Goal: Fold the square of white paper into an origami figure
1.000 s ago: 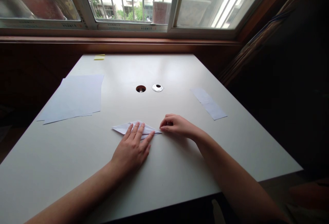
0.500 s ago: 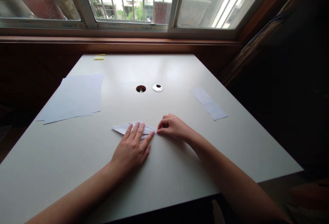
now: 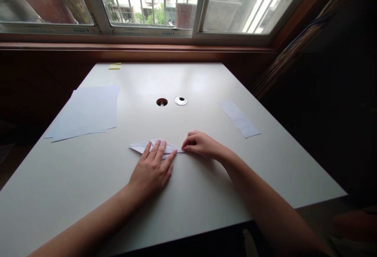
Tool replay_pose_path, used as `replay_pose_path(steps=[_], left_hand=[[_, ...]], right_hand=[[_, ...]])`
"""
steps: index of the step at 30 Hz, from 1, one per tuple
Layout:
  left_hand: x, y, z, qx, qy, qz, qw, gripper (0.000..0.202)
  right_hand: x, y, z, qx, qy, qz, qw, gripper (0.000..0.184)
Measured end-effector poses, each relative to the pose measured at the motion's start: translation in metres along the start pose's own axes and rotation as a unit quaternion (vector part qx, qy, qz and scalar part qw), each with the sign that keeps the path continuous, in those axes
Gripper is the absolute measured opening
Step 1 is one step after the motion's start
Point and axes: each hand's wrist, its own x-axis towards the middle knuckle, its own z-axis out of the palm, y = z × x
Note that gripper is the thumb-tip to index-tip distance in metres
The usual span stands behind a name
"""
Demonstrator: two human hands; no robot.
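Note:
A white sheet of folded paper [image 3: 140, 146], shaped like a long narrow diamond, lies on the white table [image 3: 194, 194] in front of me. Spread fingers of my left hand [image 3: 153, 166] press flat on its middle and cover part of it. At the paper's pointed right end, my right hand [image 3: 200, 145] has its thumb and forefinger pinched on the tip. Several crease lines and layers run along the paper toward that tip.
Larger paper sheets [image 3: 85, 111] lie stacked at the left. A paper strip [image 3: 240, 118] is on the right. Farther back are a round hole [image 3: 161, 102], its metal cover [image 3: 180, 101] and a yellow sticky note pad [image 3: 114, 66]. A window [image 3: 153, 5] stands behind the table.
My right hand has shifted slightly right along the paper's tip, and more of the tip shows between my hands. My left hand stays pressed in nearly the same place.

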Motion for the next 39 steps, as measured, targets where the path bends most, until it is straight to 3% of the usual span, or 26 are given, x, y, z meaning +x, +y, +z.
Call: replay_pose_path(steps=[11,23,30,34,39], left_hand=[[0.000,0.000,0.001,0.002,-0.008,0.001,1.000,0.048],[0.000,0.001,0.000,0.004,-0.006,-0.015,1.000,0.047],[0.001,-0.004,0.000,0.002,-0.016,-0.009,1.000,0.046],[0.001,-0.015,0.001,-0.002,-0.009,0.000,1.000,0.046],[0.003,-0.040,0.002,-0.016,-0.021,0.061,0.998,0.046]], right_hand=[[0.003,-0.003,0.011,-0.043,0.039,0.011,0.998,0.013],[0.003,-0.005,0.012,-0.054,0.036,0.008,0.998,0.007],[-0.001,0.003,0.019,-0.041,0.055,-0.108,0.992,0.014],[-0.003,0.003,0.021,-0.103,0.065,-0.182,0.976,0.019],[-0.006,-0.005,0.025,-0.200,0.048,-0.232,0.951,0.030]])
